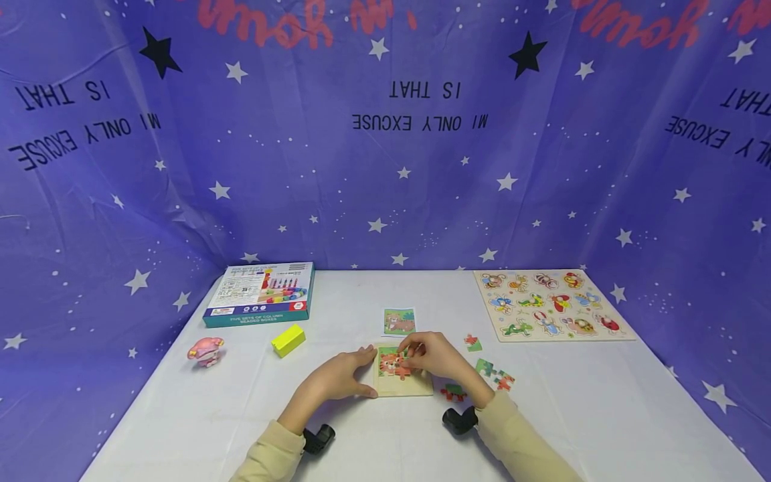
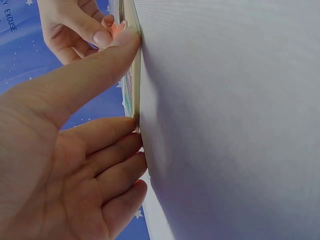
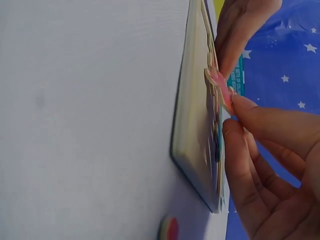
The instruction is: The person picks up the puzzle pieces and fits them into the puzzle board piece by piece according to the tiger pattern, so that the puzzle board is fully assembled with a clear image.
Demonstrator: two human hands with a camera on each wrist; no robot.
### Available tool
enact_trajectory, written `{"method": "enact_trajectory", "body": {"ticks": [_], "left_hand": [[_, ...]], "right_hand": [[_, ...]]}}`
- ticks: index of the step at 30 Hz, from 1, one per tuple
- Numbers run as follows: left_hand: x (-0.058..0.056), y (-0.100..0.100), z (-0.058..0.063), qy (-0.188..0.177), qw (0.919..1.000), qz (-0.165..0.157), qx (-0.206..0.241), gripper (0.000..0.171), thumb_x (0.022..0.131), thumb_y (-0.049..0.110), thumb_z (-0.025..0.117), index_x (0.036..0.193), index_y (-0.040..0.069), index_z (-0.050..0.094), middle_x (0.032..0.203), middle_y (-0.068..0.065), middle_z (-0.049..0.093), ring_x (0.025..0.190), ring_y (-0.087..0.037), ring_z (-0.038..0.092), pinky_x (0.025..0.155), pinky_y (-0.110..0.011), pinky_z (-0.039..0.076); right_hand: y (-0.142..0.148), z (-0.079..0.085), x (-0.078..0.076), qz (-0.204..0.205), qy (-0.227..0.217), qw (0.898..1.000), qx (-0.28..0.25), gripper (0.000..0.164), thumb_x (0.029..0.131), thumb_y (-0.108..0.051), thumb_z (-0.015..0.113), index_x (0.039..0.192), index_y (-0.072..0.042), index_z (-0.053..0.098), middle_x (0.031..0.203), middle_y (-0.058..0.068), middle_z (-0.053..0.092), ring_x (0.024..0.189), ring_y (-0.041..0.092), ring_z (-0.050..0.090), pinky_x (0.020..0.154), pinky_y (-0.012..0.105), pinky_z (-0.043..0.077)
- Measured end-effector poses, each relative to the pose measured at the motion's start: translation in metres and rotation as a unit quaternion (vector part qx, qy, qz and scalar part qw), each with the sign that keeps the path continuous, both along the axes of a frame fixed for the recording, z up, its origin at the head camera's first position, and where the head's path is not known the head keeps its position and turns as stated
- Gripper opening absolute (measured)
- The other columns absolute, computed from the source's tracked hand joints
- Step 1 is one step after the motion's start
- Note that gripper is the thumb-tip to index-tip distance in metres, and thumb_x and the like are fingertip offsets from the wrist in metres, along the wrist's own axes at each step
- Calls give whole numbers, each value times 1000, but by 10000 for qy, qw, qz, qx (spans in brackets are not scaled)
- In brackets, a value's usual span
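A small wooden puzzle board (image 1: 415, 388) lies on the white table, with orange and green animal pieces (image 1: 387, 365) in its upper left part. My left hand (image 1: 337, 376) rests against the board's left side; its thumb touches the near left corner and its fingertips (image 2: 131, 124) the edge. Over the board, my right hand (image 1: 436, 355) pinches an orange puzzle piece (image 3: 223, 94) between thumb and fingers. In the right wrist view that piece is tilted, its lower end right at the laid pieces. From the head, the right fingers cover part of the picture.
Loose puzzle pieces lie right of the board: one piece (image 1: 472, 343) farther back, a green piece (image 1: 484, 367), an orange piece (image 1: 504, 380) and a piece (image 1: 454, 392) near the right wrist. Behind are a picture card (image 1: 399, 323), insect board (image 1: 566, 331), box (image 1: 259, 318), yellow block (image 1: 289, 340) and pink figure (image 1: 206, 351).
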State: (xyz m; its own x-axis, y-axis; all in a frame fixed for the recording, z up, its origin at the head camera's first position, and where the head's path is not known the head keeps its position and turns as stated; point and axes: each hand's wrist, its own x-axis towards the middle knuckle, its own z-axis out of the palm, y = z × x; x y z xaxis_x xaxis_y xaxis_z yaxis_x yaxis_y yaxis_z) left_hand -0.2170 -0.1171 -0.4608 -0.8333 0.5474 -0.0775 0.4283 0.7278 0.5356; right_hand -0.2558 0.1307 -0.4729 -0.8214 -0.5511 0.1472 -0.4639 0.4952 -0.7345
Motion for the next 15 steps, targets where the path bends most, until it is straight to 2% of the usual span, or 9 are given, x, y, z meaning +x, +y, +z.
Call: {"method": "enact_trajectory", "body": {"ticks": [10, 15], "left_hand": [[0, 1, 0, 33, 10000, -34, 14, 82, 77, 35, 80, 141, -3, 45, 147, -17, 41, 136, -32, 37, 112, -46, 31], [0, 1, 0, 23, 10000, -29, 22, 82, 77, 34, 80, 141, -3, 45, 147, -18, 40, 137, -32, 37, 112, -46, 31]], "right_hand": [[-2, -2, 2, 77, 191, 9998, -62, 17, 81, -3, 76, 97, -2, 71, 72, -4, 60, 59, 5, 50, 49, 20, 44], [-4, -2, 2, -119, -97, 9998, 102, 17, 81, -7, 77, 96, -5, 72, 73, -3, 60, 62, 8, 50, 53, 21, 42]]}}
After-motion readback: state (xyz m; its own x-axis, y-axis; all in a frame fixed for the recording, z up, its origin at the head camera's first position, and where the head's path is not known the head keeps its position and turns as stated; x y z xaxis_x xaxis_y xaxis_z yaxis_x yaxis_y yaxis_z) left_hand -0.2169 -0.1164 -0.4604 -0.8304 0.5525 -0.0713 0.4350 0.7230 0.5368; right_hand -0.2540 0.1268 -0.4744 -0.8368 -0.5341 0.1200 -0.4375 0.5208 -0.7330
